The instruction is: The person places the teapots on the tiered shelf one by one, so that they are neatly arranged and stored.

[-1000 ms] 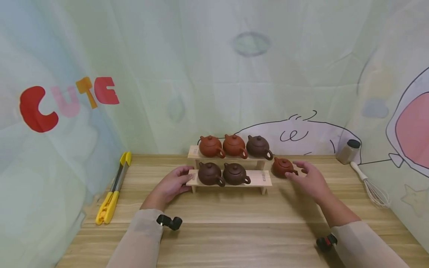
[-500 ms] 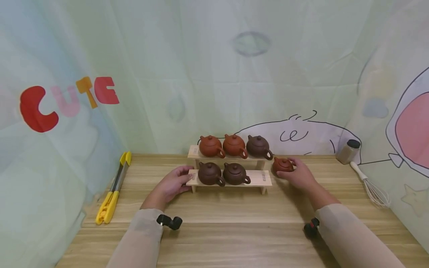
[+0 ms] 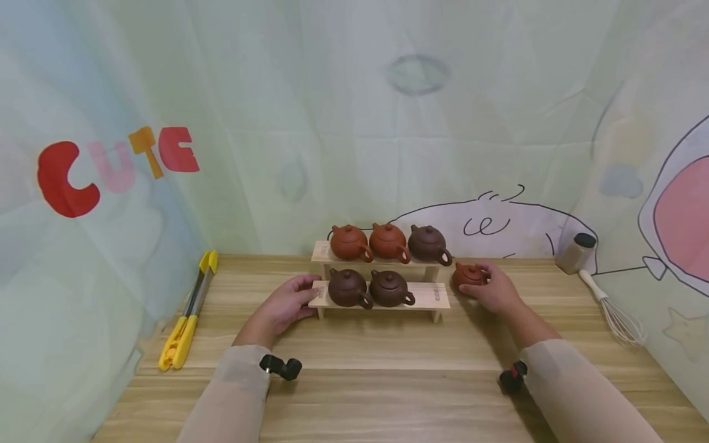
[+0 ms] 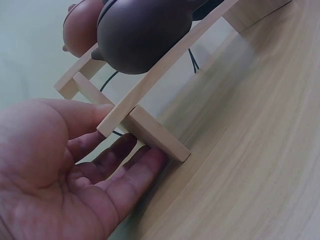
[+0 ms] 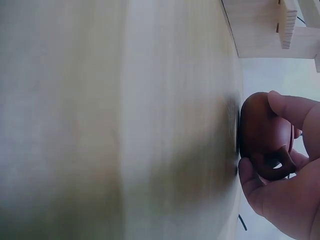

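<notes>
A two-tier wooden display stand (image 3: 418, 295) bears several small clay teapots. On its upper tier are two reddish-brown teapots (image 3: 348, 242) and a dark brown one (image 3: 426, 243). Two dark brown teapots (image 3: 347, 288) sit toward the left of the lower tier. My left hand (image 3: 288, 303) holds the stand's left end; in the left wrist view the thumb is at the board (image 4: 150, 82) and the fingers are by the leg (image 4: 157, 132). Right of the stand, my right hand (image 3: 495, 289) grips a reddish-brown teapot (image 5: 265, 127) by its sides, at table level.
Yellow-handled tongs (image 3: 188, 311) lie on the left of the wooden table (image 3: 354, 394). At the back right stand a black-capped jar (image 3: 576, 252) and, before it, a whisk (image 3: 612, 307). A printed curtain (image 3: 249, 154) encloses the table's back and sides.
My right hand has moved left and its fingers have come round the reddish-brown teapot. The left hand keeps its place at the stand. Teapots on the stand have not moved.
</notes>
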`<state>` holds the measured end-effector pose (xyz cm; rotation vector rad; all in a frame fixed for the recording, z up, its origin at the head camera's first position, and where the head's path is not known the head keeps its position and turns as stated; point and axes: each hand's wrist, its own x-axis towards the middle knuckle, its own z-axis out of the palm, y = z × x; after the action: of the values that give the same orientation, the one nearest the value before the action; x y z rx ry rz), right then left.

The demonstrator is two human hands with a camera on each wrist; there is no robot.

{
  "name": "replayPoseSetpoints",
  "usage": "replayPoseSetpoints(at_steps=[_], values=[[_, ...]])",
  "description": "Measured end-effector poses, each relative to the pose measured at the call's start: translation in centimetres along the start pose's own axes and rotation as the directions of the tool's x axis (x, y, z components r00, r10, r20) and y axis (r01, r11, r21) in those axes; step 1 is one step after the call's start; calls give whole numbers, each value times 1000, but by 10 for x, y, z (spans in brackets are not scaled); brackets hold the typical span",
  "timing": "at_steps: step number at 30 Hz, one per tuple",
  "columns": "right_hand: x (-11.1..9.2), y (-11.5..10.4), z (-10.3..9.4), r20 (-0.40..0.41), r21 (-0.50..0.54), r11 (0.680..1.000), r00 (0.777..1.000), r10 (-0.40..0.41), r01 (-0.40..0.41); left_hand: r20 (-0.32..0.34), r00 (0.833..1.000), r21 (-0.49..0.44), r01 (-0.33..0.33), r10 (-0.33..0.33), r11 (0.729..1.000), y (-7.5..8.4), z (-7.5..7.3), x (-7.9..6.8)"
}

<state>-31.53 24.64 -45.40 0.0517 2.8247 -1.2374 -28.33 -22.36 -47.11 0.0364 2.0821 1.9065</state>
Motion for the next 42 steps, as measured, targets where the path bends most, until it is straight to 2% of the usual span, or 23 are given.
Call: replayPoseSetpoints(at_steps=[9,13,19,29,34,42], values=[[-22,1,-4,-40,43,999,999,0,2,-1,1000,-4,-11,11,1000,-1,0,1],[-36,-1,-6,-37,84,996,999,-19,22,-1,1000,-8,-13,13,1000,-2,-1,1],[-54,-4,-8,-34,93,995,999,-40,43,1,1000,-6,-8,8,1000,-2,-2,3],[-79,-26,-8,-38,148,987,997,-63,68,-5,1000,6,3,-3,1000,-2,-1,2],[-81,-38,1,-34,158,980,993,-116,120,-4,1000,11,4,-4,1000,-2,0,1],[-71,-55,23,-19,177,965,981,-194,194,-5,1000,7,5,-5,1000,-1,0,1]])
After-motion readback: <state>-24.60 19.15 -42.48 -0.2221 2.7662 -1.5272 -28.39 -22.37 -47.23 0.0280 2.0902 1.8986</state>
